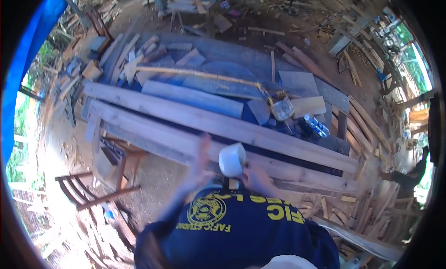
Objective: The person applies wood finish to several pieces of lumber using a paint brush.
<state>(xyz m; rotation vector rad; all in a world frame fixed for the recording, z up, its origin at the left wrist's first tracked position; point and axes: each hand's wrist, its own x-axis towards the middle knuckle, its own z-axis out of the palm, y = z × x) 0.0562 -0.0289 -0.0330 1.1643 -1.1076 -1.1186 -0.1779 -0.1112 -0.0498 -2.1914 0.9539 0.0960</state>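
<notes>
A white cup is held up in front of my dark printed shirt. My right hand grips it from its right side, with the fingers partly hidden behind it. My left hand is raised to the left of the cup, apart from it. Motion blurs that hand, but its fingers look stretched out and nothing shows in it. Just beyond both hands lie two long wooden boards, side by side with a dark gap between them.
Offcuts, a long thin stick, a clear tub and a plastic bottle lie on the workbench. A wooden chair stands at left. More timber leans at right, and a blue tarp hangs at upper left.
</notes>
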